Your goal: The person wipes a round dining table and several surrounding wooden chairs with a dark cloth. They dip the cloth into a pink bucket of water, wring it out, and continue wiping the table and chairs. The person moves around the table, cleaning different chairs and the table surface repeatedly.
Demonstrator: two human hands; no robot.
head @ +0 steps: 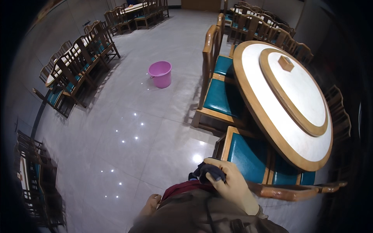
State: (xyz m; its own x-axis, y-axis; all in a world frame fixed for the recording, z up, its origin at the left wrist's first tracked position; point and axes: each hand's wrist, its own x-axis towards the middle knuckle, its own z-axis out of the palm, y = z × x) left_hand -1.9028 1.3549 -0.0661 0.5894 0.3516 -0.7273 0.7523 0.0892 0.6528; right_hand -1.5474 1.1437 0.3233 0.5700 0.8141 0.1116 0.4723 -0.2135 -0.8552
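Note:
My right hand [231,183], in a pale yellow glove, is closed around a crumpled dark cloth [210,172] in front of my body. Low beside a dark red garment [183,188] is my left hand [153,201], bare and partly hidden; its fingers are too small to read. A wooden chair with a teal seat [247,157] stands just beyond the gloved hand. Farther ahead on the tiled floor is a pink plastic bucket [161,78], upright, its handle hanging down.
To the right, a round white table with a wooden rim [253,96] carries a turntable [303,93] and a small wooden box [286,63]. More chairs [224,96] surround it. Tables with dark wooden chairs [78,67] line the left side, and others [142,14] stand at the back.

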